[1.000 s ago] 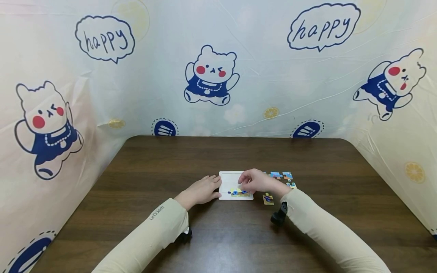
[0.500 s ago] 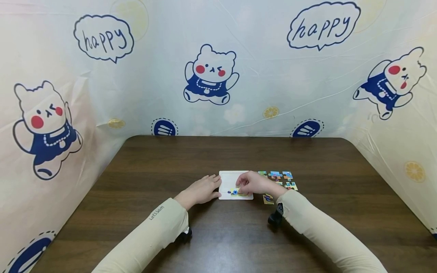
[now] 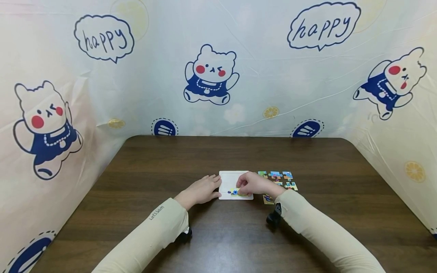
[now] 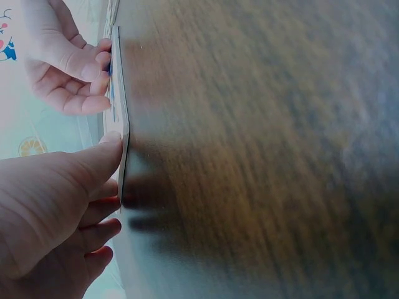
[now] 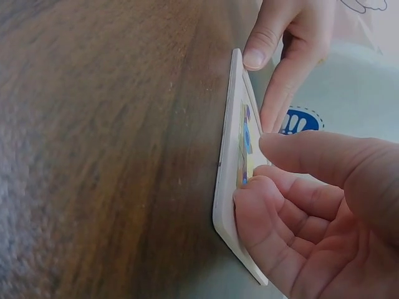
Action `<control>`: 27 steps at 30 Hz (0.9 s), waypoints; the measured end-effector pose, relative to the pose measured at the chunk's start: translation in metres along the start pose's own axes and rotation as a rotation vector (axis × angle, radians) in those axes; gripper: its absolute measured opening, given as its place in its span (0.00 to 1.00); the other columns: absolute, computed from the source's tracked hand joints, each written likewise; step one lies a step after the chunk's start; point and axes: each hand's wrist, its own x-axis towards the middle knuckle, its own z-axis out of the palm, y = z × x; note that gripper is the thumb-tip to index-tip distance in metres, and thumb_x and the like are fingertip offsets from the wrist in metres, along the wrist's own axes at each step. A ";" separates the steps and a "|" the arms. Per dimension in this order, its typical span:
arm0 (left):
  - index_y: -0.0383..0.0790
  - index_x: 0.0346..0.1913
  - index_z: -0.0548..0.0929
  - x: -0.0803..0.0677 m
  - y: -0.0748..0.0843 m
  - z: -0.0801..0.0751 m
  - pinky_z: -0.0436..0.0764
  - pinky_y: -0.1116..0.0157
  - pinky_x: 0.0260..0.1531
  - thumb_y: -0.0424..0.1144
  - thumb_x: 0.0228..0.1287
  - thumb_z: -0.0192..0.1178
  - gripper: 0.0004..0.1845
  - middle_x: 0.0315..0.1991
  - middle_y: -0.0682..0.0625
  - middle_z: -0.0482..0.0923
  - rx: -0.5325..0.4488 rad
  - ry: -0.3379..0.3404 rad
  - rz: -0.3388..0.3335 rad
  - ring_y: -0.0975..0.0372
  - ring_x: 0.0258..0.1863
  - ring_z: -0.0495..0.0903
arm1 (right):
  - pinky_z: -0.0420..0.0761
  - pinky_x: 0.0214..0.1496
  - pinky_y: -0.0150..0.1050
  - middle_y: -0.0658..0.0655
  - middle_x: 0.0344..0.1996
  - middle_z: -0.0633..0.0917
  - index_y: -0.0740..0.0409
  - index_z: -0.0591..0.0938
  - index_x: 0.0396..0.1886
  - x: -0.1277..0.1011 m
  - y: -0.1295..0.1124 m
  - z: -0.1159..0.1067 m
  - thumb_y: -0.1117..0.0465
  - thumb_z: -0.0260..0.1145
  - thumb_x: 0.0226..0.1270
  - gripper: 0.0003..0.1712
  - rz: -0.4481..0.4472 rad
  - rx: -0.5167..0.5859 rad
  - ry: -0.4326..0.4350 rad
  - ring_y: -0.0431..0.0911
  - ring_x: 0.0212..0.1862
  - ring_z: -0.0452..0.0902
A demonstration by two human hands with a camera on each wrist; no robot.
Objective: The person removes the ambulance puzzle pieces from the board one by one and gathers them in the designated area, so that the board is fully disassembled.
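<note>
A small white puzzle tray point(image 3: 227, 181) lies on the table, with yellow-and-blue puzzle pieces point(image 3: 234, 192) along its near side. My left hand point(image 3: 200, 190) rests at the tray's left edge, fingers fairly straight, thumb on the rim in the left wrist view. Over the tray's right half, my right hand point(image 3: 255, 183) has curled fingers at the right end of those pieces, seemingly gripping a piece there. In the right wrist view its index fingertip point(image 5: 245, 198) touches the pieces in the tray, and its thumb stays a little apart. The hand hides part of the pieces.
Several loose puzzle pieces point(image 3: 275, 175) lie right of the tray, some partly behind my right hand and wrist. A single piece point(image 3: 268, 199) lies nearer the front. The brown wooden table point(image 3: 170, 159) ends at a printed curtain point(image 3: 259, 83) at the back and sides.
My right hand has moved slightly left and down onto the right end of the pieces in the tray, uncovering more loose pieces. My left hand has stayed in place.
</note>
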 end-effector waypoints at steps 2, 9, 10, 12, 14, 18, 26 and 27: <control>0.31 0.58 0.74 0.000 0.000 0.000 0.62 0.50 0.67 0.43 0.67 0.56 0.23 0.65 0.36 0.68 0.002 0.000 0.002 0.45 0.67 0.65 | 0.77 0.24 0.33 0.50 0.20 0.77 0.63 0.81 0.32 0.000 0.000 0.000 0.68 0.66 0.58 0.04 0.000 -0.005 0.002 0.40 0.21 0.72; 0.31 0.58 0.73 0.001 0.000 0.001 0.62 0.51 0.68 0.44 0.67 0.56 0.23 0.65 0.37 0.67 0.007 -0.009 -0.004 0.46 0.67 0.65 | 0.78 0.25 0.33 0.51 0.20 0.77 0.64 0.80 0.32 -0.001 -0.001 0.000 0.68 0.65 0.59 0.02 -0.005 0.008 0.002 0.40 0.21 0.72; 0.31 0.58 0.73 0.001 -0.001 0.001 0.62 0.51 0.68 0.44 0.67 0.56 0.23 0.65 0.37 0.67 0.008 -0.009 -0.006 0.46 0.67 0.65 | 0.78 0.25 0.33 0.51 0.20 0.77 0.64 0.80 0.32 -0.001 -0.001 -0.001 0.68 0.65 0.59 0.02 -0.006 0.014 0.002 0.40 0.21 0.72; 0.31 0.58 0.74 0.001 -0.001 0.001 0.62 0.51 0.68 0.44 0.67 0.56 0.23 0.65 0.37 0.67 0.008 -0.009 -0.008 0.47 0.67 0.65 | 0.77 0.25 0.33 0.51 0.21 0.77 0.64 0.79 0.32 -0.001 -0.002 -0.001 0.70 0.64 0.59 0.02 -0.005 0.034 0.003 0.40 0.21 0.72; 0.31 0.58 0.73 0.001 -0.001 0.001 0.62 0.51 0.68 0.44 0.67 0.56 0.23 0.66 0.37 0.67 0.007 -0.011 -0.009 0.47 0.68 0.64 | 0.78 0.25 0.33 0.52 0.22 0.77 0.65 0.78 0.32 -0.002 -0.002 -0.001 0.70 0.62 0.60 0.02 -0.002 0.048 0.002 0.41 0.22 0.72; 0.31 0.59 0.73 0.001 -0.001 0.001 0.62 0.51 0.68 0.45 0.67 0.55 0.24 0.66 0.38 0.67 0.009 -0.016 -0.014 0.47 0.68 0.64 | 0.78 0.25 0.33 0.53 0.24 0.77 0.65 0.78 0.33 -0.002 -0.002 -0.002 0.70 0.60 0.61 0.02 0.009 0.075 -0.002 0.42 0.23 0.72; 0.31 0.61 0.72 0.001 -0.001 0.001 0.62 0.52 0.68 0.45 0.67 0.56 0.25 0.66 0.38 0.67 0.020 -0.019 -0.014 0.48 0.68 0.64 | 0.78 0.23 0.33 0.53 0.24 0.76 0.65 0.77 0.35 -0.002 0.002 -0.004 0.69 0.60 0.64 0.02 0.007 0.139 -0.017 0.42 0.22 0.72; 0.31 0.61 0.72 0.001 -0.001 0.001 0.62 0.52 0.68 0.45 0.67 0.56 0.25 0.66 0.38 0.67 0.022 -0.019 -0.013 0.48 0.68 0.64 | 0.77 0.23 0.32 0.53 0.24 0.76 0.65 0.77 0.35 -0.002 0.002 -0.004 0.69 0.60 0.64 0.02 0.005 0.147 -0.020 0.42 0.22 0.72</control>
